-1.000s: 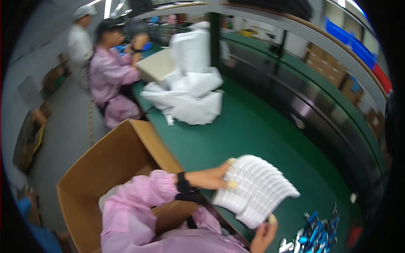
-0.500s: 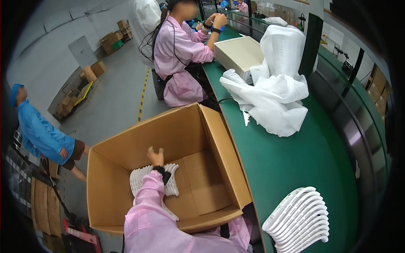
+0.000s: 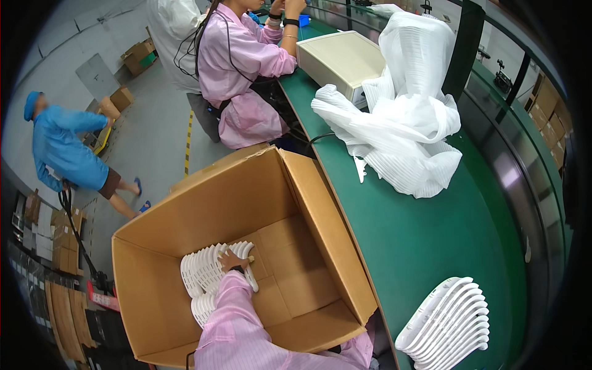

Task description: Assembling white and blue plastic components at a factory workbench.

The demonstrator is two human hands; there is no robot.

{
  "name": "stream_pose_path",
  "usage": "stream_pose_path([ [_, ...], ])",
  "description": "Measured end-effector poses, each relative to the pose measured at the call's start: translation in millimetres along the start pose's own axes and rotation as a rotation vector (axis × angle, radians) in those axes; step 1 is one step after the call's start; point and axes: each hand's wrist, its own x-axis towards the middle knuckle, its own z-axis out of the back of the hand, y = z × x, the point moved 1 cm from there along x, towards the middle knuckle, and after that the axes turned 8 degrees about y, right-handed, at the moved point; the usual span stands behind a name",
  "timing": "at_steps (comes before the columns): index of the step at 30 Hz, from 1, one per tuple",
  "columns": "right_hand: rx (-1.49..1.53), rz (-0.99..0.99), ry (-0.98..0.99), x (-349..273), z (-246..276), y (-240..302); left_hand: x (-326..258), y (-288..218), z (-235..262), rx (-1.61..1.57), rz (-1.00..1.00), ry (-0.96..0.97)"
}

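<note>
My left hand [image 3: 233, 261] is down inside a large cardboard box [image 3: 203, 216], its fingers and thumb spread around the right end of a row of white curved plastic pieces [image 3: 196, 271]. Slots show along these pieces, which stand close together on the box's left side. Below them, a second group of white pieces [image 3: 202, 308] lies partly behind my sleeve. My right hand is out of view. On the green bench to the right, a fanned stack of similar white pieces [image 3: 445, 327] rests near the front.
Crumpled white foam wrap [image 3: 413, 135] and a beige case [image 3: 342, 61] sit farther along the green bench [image 3: 425, 240]. A co-worker in pink [image 3: 240, 68] works there. Another person in blue [image 3: 71, 145] walks at the left, near a pallet jack [image 3: 102, 296].
My left hand has come down from above the box floor onto the row of white pieces. The view has shifted slightly. The person in blue has turned and raised an arm.
</note>
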Motion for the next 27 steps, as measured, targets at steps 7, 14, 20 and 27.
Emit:
stream_pose_path([
  [7, -0.044, 0.005, -0.017, 0.6, -0.2, 3.7, -9.2, -3.2, -21.1, -0.038, -0.014, -0.208],
  [14, 0.009, -0.003, -0.007, -4.0, -0.5, 4.1, -36.3, -11.8, -24.5, 0.038, -0.118, -0.066],
  [20, 0.124, -0.042, 0.048, -2.5, -0.4, -1.9, -65.9, -16.1, -33.2, 0.057, -0.232, 0.039],
  [27, 0.332, 0.002, 0.144, 2.8, 3.8, -25.2, -64.0, -7.0, -31.7, -0.097, -0.563, -0.017],
])
